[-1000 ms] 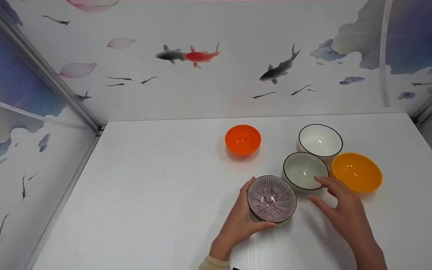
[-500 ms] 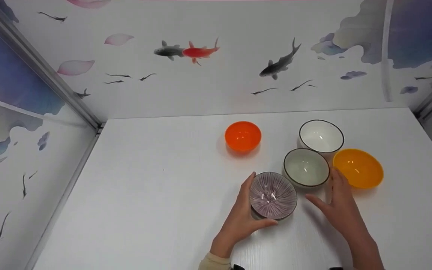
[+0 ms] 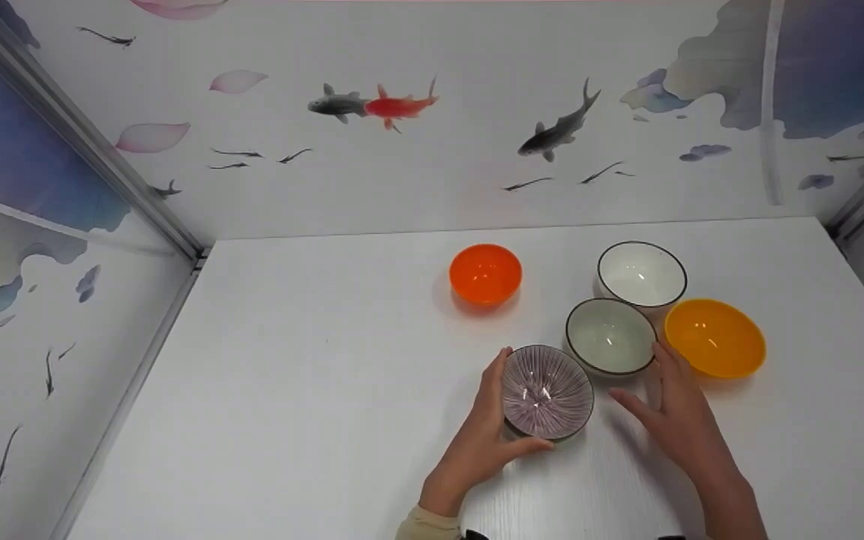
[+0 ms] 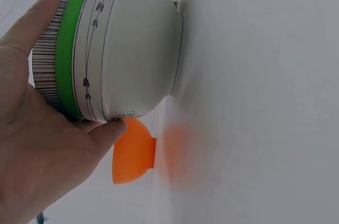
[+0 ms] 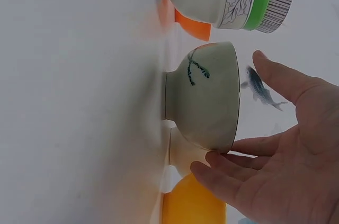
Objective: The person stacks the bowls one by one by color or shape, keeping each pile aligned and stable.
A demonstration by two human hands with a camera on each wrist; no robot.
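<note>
My left hand (image 3: 481, 431) holds a stack of nested bowls at its left side, thumb near the front. On top is a purple-streaked bowl (image 3: 547, 391). In the left wrist view a green band (image 4: 74, 46) shows below it, above a pale patterned bowl (image 4: 135, 49) at the bottom. My right hand (image 3: 691, 420) is at a pale green bowl (image 3: 610, 337) with a dark rim. Its fingers touch that bowl's right side, while the thumb stands apart from the near side, as the right wrist view shows. Leaf sprigs mark the green bowl's (image 5: 209, 97) outside.
Behind the green bowl stands a white bowl (image 3: 642, 274) with a dark rim. A yellow bowl (image 3: 715, 339) sits right beside my right fingers. Further left is an orange bowl (image 3: 485, 275). Printed panels (image 3: 402, 180) wall the white table (image 3: 289, 375) at the back and left.
My right hand's fingers have shifted from over the green bowl's near right rim to its right outer side. My left hand and the stack have barely moved.
</note>
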